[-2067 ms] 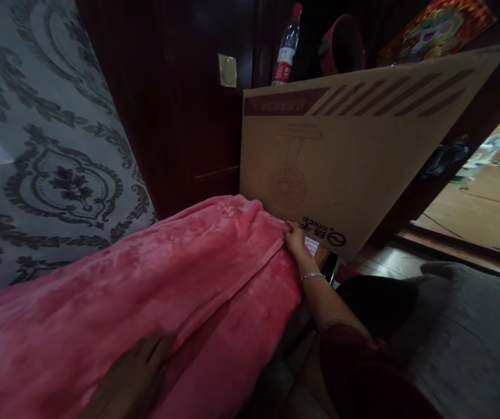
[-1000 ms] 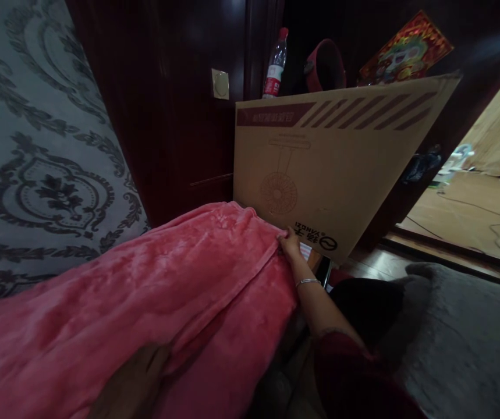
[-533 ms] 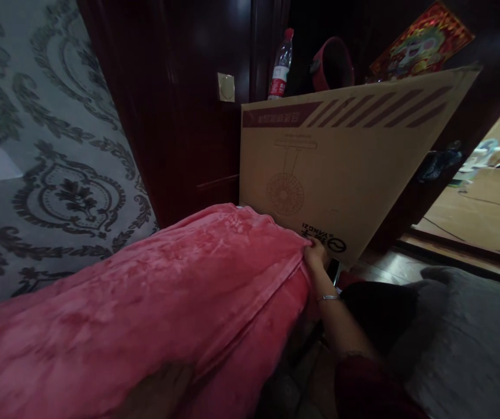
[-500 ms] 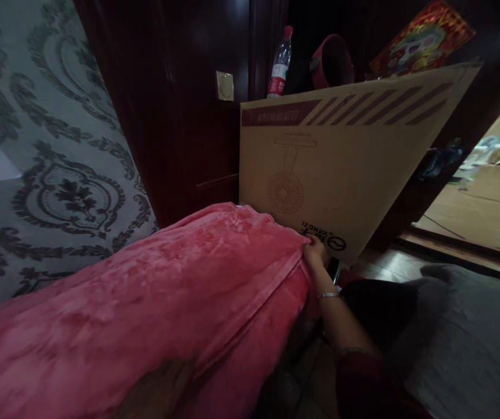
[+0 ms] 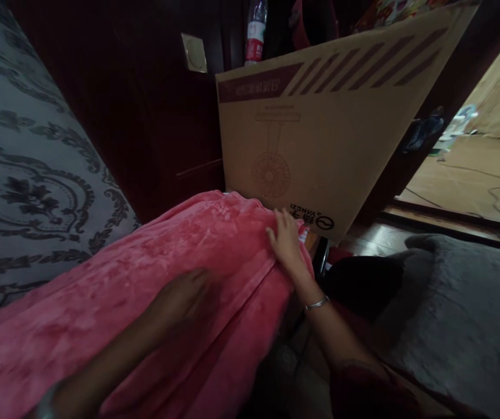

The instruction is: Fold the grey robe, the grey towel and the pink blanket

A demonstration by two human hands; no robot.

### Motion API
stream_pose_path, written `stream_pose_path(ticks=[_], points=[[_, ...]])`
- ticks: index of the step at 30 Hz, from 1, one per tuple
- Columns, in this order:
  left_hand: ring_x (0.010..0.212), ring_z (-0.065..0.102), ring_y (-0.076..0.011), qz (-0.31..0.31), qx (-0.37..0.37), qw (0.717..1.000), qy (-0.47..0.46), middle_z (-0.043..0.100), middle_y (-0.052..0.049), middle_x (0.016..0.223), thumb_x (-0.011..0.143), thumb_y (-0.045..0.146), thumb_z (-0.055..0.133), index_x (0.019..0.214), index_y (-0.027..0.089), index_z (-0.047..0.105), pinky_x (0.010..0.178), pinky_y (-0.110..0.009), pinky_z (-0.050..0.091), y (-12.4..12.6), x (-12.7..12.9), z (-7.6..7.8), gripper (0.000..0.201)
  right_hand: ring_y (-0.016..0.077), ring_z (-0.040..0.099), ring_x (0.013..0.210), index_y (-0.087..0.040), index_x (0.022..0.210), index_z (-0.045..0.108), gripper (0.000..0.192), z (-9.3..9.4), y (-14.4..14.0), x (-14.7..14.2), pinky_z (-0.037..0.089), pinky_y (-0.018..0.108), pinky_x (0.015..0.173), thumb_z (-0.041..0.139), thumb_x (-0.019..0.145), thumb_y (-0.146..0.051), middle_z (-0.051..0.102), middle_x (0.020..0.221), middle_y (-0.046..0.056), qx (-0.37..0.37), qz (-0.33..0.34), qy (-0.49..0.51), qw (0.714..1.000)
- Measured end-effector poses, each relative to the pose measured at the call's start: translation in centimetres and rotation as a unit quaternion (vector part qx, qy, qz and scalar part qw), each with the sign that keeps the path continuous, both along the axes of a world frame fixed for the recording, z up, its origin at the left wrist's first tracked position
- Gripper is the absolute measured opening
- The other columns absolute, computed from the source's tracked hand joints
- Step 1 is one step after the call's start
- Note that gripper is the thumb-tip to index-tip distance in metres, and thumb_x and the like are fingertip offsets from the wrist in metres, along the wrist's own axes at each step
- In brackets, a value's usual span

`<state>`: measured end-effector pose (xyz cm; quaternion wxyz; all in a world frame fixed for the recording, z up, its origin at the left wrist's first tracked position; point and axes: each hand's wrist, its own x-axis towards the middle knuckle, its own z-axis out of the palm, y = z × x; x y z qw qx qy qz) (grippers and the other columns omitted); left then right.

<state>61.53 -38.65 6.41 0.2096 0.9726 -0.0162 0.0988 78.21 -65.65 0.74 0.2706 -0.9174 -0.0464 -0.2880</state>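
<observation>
- Hands: right hand (image 5: 287,241) lies flat, fingers spread, on the far end of the pink blanket (image 5: 145,291), pressing rather than gripping; left hand (image 5: 180,299) rests open and blurred on the blanket's middle.
- Pink blanket: draped over a long raised form (probably to cover it), its far end touching the cardboard box (image 5: 319,128).
- Cardboard box: leaning tilted against dark wooden panelling (image 5: 145,116), a plastic bottle (image 5: 255,35) behind it.
- Patterned wall (image 5: 22,174) at left; grey bedding (image 5: 450,326) at right.

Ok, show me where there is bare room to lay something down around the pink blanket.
Free: the pink blanket top between the left hand and the patterned wall, and the grey cover at the right. Crowded: the far end, where the right hand lies open right beside the cardboard box.
</observation>
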Motion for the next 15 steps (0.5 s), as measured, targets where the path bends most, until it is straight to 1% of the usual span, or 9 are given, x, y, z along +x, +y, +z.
stream_pose_path(ticks=[2,4,5,7,9,10,13,14,15], points=[[0.124,0.058,-0.0203,-0.081,0.046,0.996,-0.009,0.06,-0.011,0.141,0.091,0.035,0.049,0.122,0.014,0.069,0.111,-0.035,0.04,-0.8,3.4,0.3,0.042,0.0286,0.024,0.148,-0.012,0.155,0.033,0.065,0.2,1.4,0.2,0.024,0.047,0.118,0.043,0.097,-0.038,0.031,0.16,0.018,-0.039,0.051,0.029,0.998],[0.145,0.037,-0.029,-0.143,0.127,0.982,0.004,0.042,-0.011,0.156,0.089,0.031,0.056,0.142,0.02,0.055,0.119,-0.052,0.025,-1.1,5.9,-0.3,0.054,0.0313,0.024,0.148,-0.014,0.155,0.035,0.065,-0.1,2.0,0.6,0.022,0.05,0.118,0.044,0.098,-0.043,0.032,0.159,0.017,-0.079,0.051,0.093,0.991],[0.149,0.029,-0.0322,-0.158,0.166,0.973,0.023,0.035,-0.012,0.16,0.091,0.032,0.054,0.147,0.021,0.048,0.12,-0.058,0.019,-1.1,6.7,-1.0,0.058,0.0329,0.024,0.148,-0.015,0.154,0.038,0.064,-0.4,2.0,0.8,0.021,0.052,0.118,0.045,0.098,-0.045,0.033,0.159,0.017,-0.101,0.045,0.126,0.986],[0.15,0.024,-0.0354,-0.166,0.208,0.962,0.064,0.031,-0.013,0.162,0.094,0.037,0.048,0.15,0.024,0.044,0.117,-0.064,0.019,-0.8,7.5,-2.6,0.058,0.0352,0.025,0.147,-0.018,0.152,0.042,0.062,-1.3,1.7,1.0,0.017,0.056,0.117,0.045,0.098,-0.049,0.035,0.158,0.016,-0.144,0.032,0.169,0.975],[0.145,0.033,-0.0341,-0.179,0.199,0.961,0.061,0.039,-0.013,0.158,0.097,0.039,0.043,0.147,0.024,0.047,0.115,-0.061,0.025,-0.3,7.9,-3.5,0.053,0.036,0.025,0.147,-0.019,0.151,0.043,0.062,-2.2,1.5,1.0,0.015,0.057,0.117,0.044,0.099,-0.051,0.035,0.159,0.015,-0.171,0.024,0.171,0.97],[0.14,0.041,-0.0321,-0.181,0.186,0.965,0.041,0.046,-0.013,0.153,0.098,0.039,0.04,0.141,0.023,0.054,0.114,-0.057,0.03,-0.1,8.4,-3.4,0.048,0.0361,0.025,0.147,-0.02,0.152,0.043,0.062,-2.6,1.4,1.0,0.015,0.057,0.117,0.044,0.099,-0.052,0.034,0.159,0.015,-0.177,0.02,0.164,0.97],[0.116,0.059,-0.0258,-0.143,0.161,0.976,-0.007,0.067,-0.012,0.126,0.099,0.03,0.035,0.111,0.018,0.071,0.107,-0.045,0.039,0.3,11.9,-1.1,0.04,0.036,0.027,0.147,-0.02,0.152,0.043,0.062,-3.3,1.4,1.2,0.017,0.056,0.117,0.043,0.099,-0.053,0.035,0.159,0.014,-0.176,0.013,0.148,0.973],[0.115,0.059,-0.0254,-0.113,0.164,0.98,-0.007,0.068,-0.012,0.122,0.098,0.025,0.035,0.108,0.016,0.071,0.107,-0.042,0.04,0.4,13.8,0.0,0.038,0.0359,0.027,0.147,-0.02,0.151,0.044,0.062,-3.5,1.5,1.3,0.017,0.057,0.117,0.043,0.099,-0.053,0.036,0.158,0.014,-0.172,0.012,0.144,0.975],[0.118,0.058,-0.0248,-0.079,0.164,0.983,-0.005,0.067,-0.012,0.126,0.097,0.022,0.036,0.112,0.015,0.07,0.108,-0.039,0.038,0.6,15.9,0.9,0.037,0.0356,0.027,0.147,-0.02,0.151,0.045,0.062,-3.6,1.5,1.4,0.017,0.057,0.117,0.043,0.098,-0.052,0.037,0.158,0.014,-0.166,0.011,0.14,0.976]])
